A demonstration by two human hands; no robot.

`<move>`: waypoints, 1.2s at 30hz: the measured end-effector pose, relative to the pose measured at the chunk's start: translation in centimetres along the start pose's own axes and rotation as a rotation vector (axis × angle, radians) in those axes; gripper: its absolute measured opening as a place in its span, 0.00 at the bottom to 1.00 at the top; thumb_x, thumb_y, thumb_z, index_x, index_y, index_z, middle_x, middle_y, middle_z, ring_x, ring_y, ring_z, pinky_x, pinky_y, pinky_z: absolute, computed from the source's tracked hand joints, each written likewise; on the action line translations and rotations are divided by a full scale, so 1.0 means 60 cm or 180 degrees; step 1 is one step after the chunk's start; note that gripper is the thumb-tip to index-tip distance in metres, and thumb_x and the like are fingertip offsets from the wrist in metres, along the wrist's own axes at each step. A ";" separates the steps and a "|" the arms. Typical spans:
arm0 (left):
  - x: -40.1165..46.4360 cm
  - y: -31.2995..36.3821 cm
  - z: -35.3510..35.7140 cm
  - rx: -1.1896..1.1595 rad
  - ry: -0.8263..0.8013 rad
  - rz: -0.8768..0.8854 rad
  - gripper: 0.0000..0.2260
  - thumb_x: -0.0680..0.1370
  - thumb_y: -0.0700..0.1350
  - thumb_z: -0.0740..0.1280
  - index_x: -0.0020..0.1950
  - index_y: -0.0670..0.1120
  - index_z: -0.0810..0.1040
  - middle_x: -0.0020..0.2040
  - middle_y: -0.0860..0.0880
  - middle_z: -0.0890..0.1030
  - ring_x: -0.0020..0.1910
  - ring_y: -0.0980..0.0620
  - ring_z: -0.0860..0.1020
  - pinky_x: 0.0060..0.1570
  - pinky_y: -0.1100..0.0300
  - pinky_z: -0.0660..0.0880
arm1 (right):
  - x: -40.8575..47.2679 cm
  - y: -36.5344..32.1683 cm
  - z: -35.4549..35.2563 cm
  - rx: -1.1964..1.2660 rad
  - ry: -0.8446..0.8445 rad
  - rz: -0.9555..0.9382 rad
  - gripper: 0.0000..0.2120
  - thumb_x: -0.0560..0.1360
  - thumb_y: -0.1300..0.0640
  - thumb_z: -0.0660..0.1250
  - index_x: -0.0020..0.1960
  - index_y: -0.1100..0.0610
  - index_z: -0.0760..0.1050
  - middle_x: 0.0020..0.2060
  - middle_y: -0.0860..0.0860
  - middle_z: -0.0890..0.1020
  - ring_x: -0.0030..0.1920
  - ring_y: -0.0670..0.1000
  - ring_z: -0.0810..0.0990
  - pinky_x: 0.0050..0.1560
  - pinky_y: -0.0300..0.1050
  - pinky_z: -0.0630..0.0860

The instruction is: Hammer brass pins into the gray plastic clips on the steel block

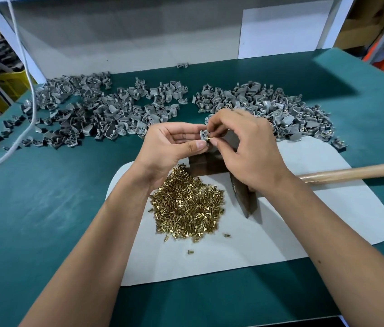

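Note:
My left hand point(174, 143) pinches a gray plastic clip point(204, 134) between thumb and fingers, held above the steel block point(206, 165). My right hand point(245, 147) pinches a brass pin point(209, 139) against the clip. The block is dark and mostly hidden under both hands. A hammer lies on the white mat point(280, 232), its dark head point(245, 199) beside the block and its wooden handle point(351, 172) pointing right. A heap of brass pins point(186, 208) sits on the mat below my left wrist.
Two large heaps of gray clips lie at the back of the green table, one heap on the left point(96, 114), the other on the right point(280, 107). A white cable point(29, 95) hangs down at the left. A white backboard point(139, 36) closes the rear.

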State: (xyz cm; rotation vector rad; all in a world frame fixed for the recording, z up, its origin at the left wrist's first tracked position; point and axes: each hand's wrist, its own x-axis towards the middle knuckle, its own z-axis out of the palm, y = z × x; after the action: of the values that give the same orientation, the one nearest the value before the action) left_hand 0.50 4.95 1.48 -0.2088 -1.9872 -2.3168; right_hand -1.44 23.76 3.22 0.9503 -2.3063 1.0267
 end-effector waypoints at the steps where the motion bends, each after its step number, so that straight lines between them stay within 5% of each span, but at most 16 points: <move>1: 0.000 0.000 0.000 0.0007 0.0016 -0.0016 0.17 0.66 0.32 0.76 0.55 0.38 0.84 0.44 0.42 0.87 0.44 0.48 0.86 0.48 0.60 0.83 | 0.000 0.001 0.000 -0.0036 -0.0042 -0.0042 0.10 0.73 0.66 0.72 0.51 0.56 0.79 0.43 0.49 0.81 0.47 0.49 0.80 0.51 0.49 0.78; 22: -0.001 0.007 0.005 -0.0045 0.0055 -0.0051 0.16 0.67 0.33 0.76 0.54 0.39 0.85 0.44 0.41 0.87 0.43 0.47 0.86 0.47 0.60 0.83 | -0.006 -0.012 0.011 0.0103 0.0347 0.0243 0.17 0.73 0.66 0.74 0.59 0.54 0.77 0.44 0.47 0.83 0.49 0.48 0.82 0.52 0.50 0.81; 29: -0.003 0.012 0.006 -0.0003 0.0053 0.0024 0.15 0.67 0.33 0.76 0.53 0.39 0.85 0.43 0.43 0.87 0.42 0.47 0.87 0.46 0.61 0.83 | -0.007 -0.010 0.012 0.0150 0.0473 0.0281 0.14 0.73 0.64 0.75 0.56 0.55 0.80 0.42 0.47 0.85 0.46 0.43 0.83 0.52 0.41 0.81; 36: -0.003 0.017 0.009 -0.0042 0.0077 0.0091 0.15 0.66 0.32 0.76 0.51 0.39 0.85 0.40 0.44 0.87 0.40 0.49 0.86 0.44 0.61 0.83 | -0.006 -0.016 0.011 0.0320 0.0600 0.0460 0.09 0.73 0.62 0.75 0.48 0.56 0.76 0.39 0.47 0.82 0.41 0.46 0.82 0.44 0.46 0.81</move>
State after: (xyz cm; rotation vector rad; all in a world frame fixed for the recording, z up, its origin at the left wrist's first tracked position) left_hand 0.88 5.33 2.52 -0.2078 -1.9455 -2.3046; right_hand -0.54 22.91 3.02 0.6984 -2.2090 1.2455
